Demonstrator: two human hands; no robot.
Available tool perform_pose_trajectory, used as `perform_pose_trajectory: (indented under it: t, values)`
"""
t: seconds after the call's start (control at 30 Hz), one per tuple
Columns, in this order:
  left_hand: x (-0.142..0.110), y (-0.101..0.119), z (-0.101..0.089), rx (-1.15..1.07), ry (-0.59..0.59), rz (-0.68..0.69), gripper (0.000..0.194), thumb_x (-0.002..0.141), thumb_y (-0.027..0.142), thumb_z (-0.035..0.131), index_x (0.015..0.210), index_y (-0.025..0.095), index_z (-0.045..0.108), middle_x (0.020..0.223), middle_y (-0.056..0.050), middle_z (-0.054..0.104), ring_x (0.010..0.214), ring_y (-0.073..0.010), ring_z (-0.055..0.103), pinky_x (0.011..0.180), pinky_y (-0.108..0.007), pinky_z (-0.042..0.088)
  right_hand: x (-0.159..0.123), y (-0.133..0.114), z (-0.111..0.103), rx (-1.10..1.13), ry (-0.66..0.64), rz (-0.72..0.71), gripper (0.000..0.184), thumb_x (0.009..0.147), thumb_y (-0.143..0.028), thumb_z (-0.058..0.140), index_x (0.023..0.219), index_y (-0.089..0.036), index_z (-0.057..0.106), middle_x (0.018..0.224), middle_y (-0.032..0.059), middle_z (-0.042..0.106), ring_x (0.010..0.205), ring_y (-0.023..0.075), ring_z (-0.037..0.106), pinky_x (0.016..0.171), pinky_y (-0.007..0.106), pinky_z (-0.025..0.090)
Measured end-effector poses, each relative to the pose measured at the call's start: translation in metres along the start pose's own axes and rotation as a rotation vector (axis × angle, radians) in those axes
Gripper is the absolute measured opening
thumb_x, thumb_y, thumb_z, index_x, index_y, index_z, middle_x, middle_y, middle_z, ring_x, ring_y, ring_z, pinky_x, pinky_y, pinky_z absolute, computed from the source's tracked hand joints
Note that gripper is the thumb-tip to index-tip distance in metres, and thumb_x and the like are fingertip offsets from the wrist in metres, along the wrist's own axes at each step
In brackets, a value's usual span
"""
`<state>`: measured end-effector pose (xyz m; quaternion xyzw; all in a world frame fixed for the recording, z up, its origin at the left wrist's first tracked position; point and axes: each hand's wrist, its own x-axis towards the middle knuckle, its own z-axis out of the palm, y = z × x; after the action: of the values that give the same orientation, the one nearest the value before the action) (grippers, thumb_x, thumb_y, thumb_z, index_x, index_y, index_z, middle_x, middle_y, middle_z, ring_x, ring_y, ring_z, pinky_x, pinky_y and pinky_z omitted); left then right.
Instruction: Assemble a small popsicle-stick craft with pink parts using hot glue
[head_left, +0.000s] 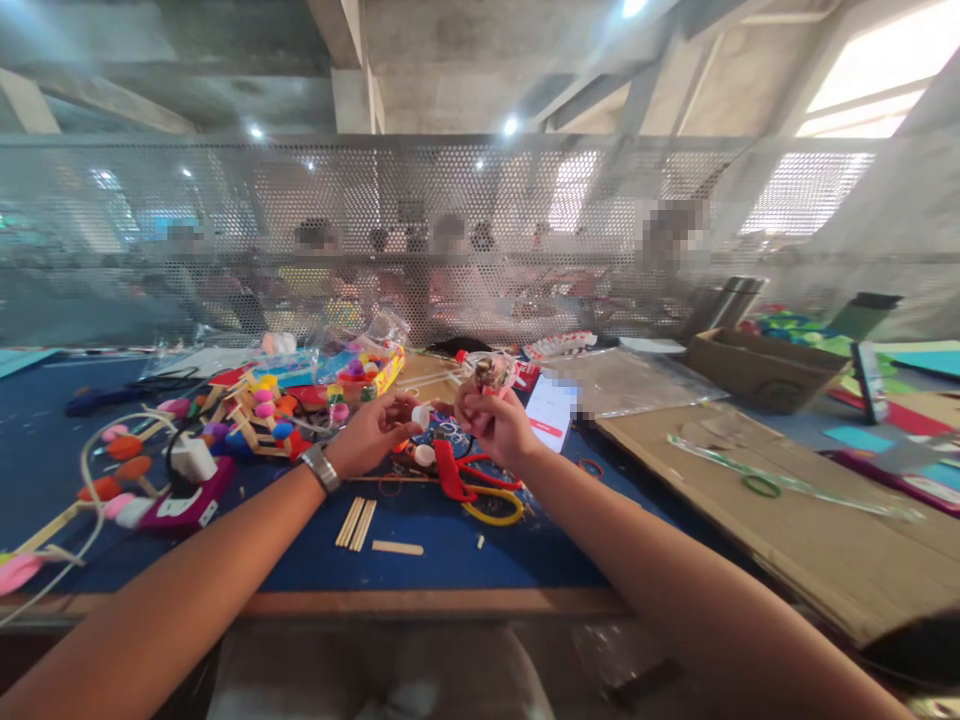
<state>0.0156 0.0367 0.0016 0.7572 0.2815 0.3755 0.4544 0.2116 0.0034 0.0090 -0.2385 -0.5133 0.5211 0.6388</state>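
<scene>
The left hand (377,432) pinches a white cap (422,415) beyond the craft sticks (356,524); the right hand (498,422) grips an unclear pinkish-brown piece (492,373). Cap: probably light, stiff; hold its rim.

Looks matt and bare-wooden on the craft sticks (356,524), smooth and plastic on the small white cap (421,416) and red-and-yellow tool (452,472). Gleams metallic at the wristband (321,467). Appears dull, papery on the cardboard sheet (810,580), glossy on the clear plastic bag (645,378).
</scene>
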Motion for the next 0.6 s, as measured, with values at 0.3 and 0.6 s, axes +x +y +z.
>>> perform_pose_trajectory:
  t: [0.3, 0.6]
  values:
    - [0.0005, -0.0004, 0.0, 0.013, 0.018, -0.002, 0.04, 0.075, 0.042, 0.073, 0.101, 0.016, 0.057, 0.091, -0.006, 0.068, 0.083, -0.017, 0.064, 0.071, -0.028, 0.05, -0.0025, -0.001, 0.0011, 0.0, -0.06, 0.085, 0.024, 0.059, -0.03, 0.064, 0.052, -0.022, 0.043, 0.047, -0.0069, 0.037, 0.044, 0.0089, 0.038, 0.06, 0.033, 0.049]
    - [-0.0012, -0.0022, 0.0006, 0.02, -0.016, -0.027, 0.039, 0.075, 0.041, 0.073, 0.101, 0.016, 0.057, 0.089, -0.005, 0.067, 0.081, -0.0166, 0.063, 0.068, -0.028, 0.05, -0.0044, 0.0, 0.003, -0.03, -0.107, 0.143, 0.023, 0.056, -0.031, 0.068, 0.053, -0.022, 0.047, 0.047, -0.0057, 0.044, 0.044, 0.0101, 0.042, 0.061, 0.033, 0.049]
